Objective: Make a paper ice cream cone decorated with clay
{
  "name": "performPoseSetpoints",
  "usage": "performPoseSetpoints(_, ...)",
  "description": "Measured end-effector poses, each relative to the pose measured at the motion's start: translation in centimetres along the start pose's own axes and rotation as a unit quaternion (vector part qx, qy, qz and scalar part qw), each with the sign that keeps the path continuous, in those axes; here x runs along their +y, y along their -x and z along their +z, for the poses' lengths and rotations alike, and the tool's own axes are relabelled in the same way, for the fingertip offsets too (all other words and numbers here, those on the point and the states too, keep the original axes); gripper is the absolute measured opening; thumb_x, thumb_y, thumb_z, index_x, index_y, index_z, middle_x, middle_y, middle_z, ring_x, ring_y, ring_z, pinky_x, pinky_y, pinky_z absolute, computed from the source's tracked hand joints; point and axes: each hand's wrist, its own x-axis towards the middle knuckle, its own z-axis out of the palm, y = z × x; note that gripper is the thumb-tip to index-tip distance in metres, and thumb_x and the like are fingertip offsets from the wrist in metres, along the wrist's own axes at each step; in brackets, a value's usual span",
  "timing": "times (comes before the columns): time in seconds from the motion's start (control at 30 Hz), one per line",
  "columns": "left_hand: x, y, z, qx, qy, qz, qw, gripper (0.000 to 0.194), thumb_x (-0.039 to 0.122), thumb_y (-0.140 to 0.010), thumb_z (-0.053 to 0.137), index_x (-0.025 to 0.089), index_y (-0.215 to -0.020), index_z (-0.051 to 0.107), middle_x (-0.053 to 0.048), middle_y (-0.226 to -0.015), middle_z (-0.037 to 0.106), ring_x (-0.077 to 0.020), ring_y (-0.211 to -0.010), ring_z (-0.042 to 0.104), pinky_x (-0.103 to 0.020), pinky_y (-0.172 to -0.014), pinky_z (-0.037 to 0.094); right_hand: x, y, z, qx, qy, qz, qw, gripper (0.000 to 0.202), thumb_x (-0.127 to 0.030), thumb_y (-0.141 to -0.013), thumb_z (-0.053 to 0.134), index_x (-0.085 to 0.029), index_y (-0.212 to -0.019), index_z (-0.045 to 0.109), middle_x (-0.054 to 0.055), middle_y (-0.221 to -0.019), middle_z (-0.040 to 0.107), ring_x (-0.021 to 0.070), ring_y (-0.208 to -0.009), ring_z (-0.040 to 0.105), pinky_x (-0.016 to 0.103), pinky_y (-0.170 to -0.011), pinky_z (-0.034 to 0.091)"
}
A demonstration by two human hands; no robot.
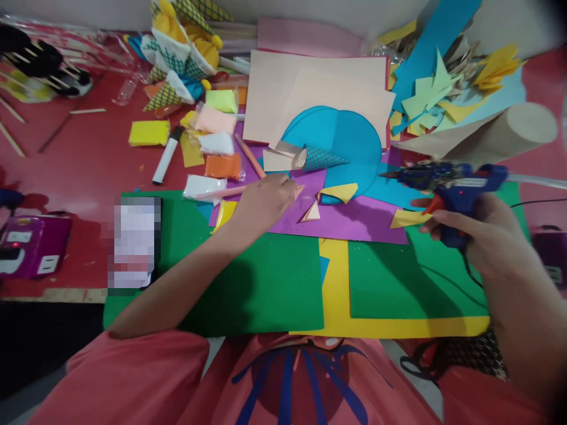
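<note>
My right hand (496, 236) is wrapped round a blue hot glue gun (465, 183), a finger at its red trigger and its nozzle pointing left. A clear glue stick (531, 179) sticks out of the gun's back. My left hand (272, 199) is closed low over the purple sheet (367, 221); a pale tip shows at its fingers, too small to name. Beside it lie a small folded peach scrap (312, 212), yellow scraps (339, 192) and peach rolled sticks (250, 154). Farther back, a blue patterned cone (325, 157) rests on blue round pieces (354, 136).
Green sheets (266, 283) over a yellow sheet (334, 295) cover the front. To the left are a phone (135, 242), a marker (167, 156) and clay packets (221, 166). Finished cones (181, 53), peach sheets (319, 88), paper scraps (429, 94) and a brown roll (527, 130) stand behind.
</note>
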Motion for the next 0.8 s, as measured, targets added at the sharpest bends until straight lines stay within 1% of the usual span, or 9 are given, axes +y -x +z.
performPoseSetpoints(0.03,0.7,0.3,-0.4,0.008,0.022,-0.011,1.0,0.029,0.03,-0.097,0.044,0.014,-0.084,0.064,-0.01,-0.085,0.066,-0.0214,-0.083,0.061,-0.03,-0.071,0.042,0.1,-0.1,1.2,-0.023,-0.023,0.007,0.999,0.032,-0.03,-0.056,0.086,-0.019,-0.078,0.065,0.006,-0.082,0.076,0.0125,-0.048,0.061,0.024,-0.039,0.044)
performPoseSetpoints(0.1,2.2,1.0,-0.9,-0.012,0.134,-0.011,0.991,0.03,0.038,-0.098,0.043,0.017,-0.087,0.06,-0.005,-0.084,0.066,-0.016,-0.077,0.06,-0.026,-0.068,0.042,0.3,-0.3,3.0,-0.052,-0.059,-0.01,0.997,0.033,-0.029,-0.063,0.084,-0.021,-0.085,0.06,0.001,-0.071,0.073,0.0118,-0.048,0.061,0.023,-0.042,0.045)
performPoseSetpoints(0.23,3.6,1.9,0.1,-0.148,0.297,-0.031,0.943,0.028,0.044,-0.096,0.041,0.019,-0.086,0.051,0.004,-0.064,0.057,-0.0103,-0.056,0.052,-0.022,-0.055,0.035,0.8,-1.2,4.9,-0.096,-0.084,-0.048,0.991,0.034,-0.028,-0.068,0.083,-0.022,-0.084,0.054,-0.005,-0.055,0.064,0.0107,-0.047,0.058,0.022,-0.045,0.045)
performPoseSetpoints(0.33,2.5,1.1,1.5,-0.098,0.393,-0.087,0.91,0.026,0.043,-0.095,0.042,0.02,-0.084,0.047,0.002,-0.073,0.06,-0.0094,-0.064,0.055,-0.022,-0.061,0.043,1.0,-2.0,5.6,-0.092,-0.095,-0.057,0.99,0.034,-0.027,-0.065,0.085,-0.022,-0.08,0.055,-0.006,-0.056,0.062,0.0099,-0.047,0.056,0.022,-0.045,0.044)
performPoseSetpoints(0.43,1.6,0.0,2.2,-0.072,0.503,-0.142,0.849,0.026,0.048,-0.093,0.044,0.022,-0.089,0.042,0.004,-0.068,0.057,-0.0084,-0.052,0.054,-0.02,-0.049,0.04,1.0,-2.5,6.2,-0.079,-0.131,-0.043,0.987,0.035,-0.027,-0.061,0.084,-0.024,-0.078,0.054,-0.007,-0.061,0.06,0.0093,-0.047,0.053,0.022,-0.042,0.042)
performPoseSetpoints(0.53,1.8,-0.4,2.3,-0.077,0.588,-0.161,0.789,0.023,0.045,-0.089,0.05,0.025,-0.094,0.04,0.009,-0.058,0.046,-0.0052,-0.038,0.04,-0.017,-0.04,0.029,1.0,-2.7,6.6,-0.111,-0.163,0.001,0.98,0.031,-0.034,-0.06,0.081,-0.023,-0.078,0.058,-0.003,-0.067,0.062,0.0107,-0.053,0.053,0.023,-0.043,0.042)
performPoseSetpoints(0.63,2.2,-0.2,2.6,-0.074,0.645,-0.174,0.74,0.022,0.038,-0.084,0.056,0.025,-0.093,0.042,0.01,-0.058,0.036,-0.0028,-0.036,0.028,-0.017,-0.038,0.022,1.2,-2.7,6.8,-0.14,-0.158,0.048,0.976,0.031,-0.04,-0.054,0.079,-0.021,-0.073,0.063,0.001,-0.07,0.066,0.0122,-0.057,0.056,0.025,-0.05,0.047)
performPoseSetpoints(0.73,1.9,0.0,3.1,-0.089,0.664,-0.18,0.72,0.017,0.033,-0.082,0.055,0.024,-0.089,0.043,0.009,-0.06,0.033,-0.0026,-0.039,0.029,-0.017,-0.04,0.02,1.6,-2.3,7.0,-0.131,-0.148,0.062,0.978,0.03,-0.036,-0.051,0.081,-0.022,-0.072,0.065,0.0,-0.068,0.068,0.0144,-0.06,0.062,0.026,-0.054,0.05)
performPoseSetpoints(0.8,1.5,-0.1,3.1,-0.1,0.66,-0.189,0.72,0.012,0.03,-0.081,0.054,0.023,-0.087,0.044,0.009,-0.06,0.033,-0.0032,-0.04,0.031,-0.018,-0.041,0.02,1.8,-1.8,7.2,-0.154,-0.16,0.042,0.974,0.029,-0.037,-0.057,0.081,-0.022,-0.079,0.068,0.001,-0.073,0.071,0.016,-0.064,0.065,0.027,-0.057,0.053)
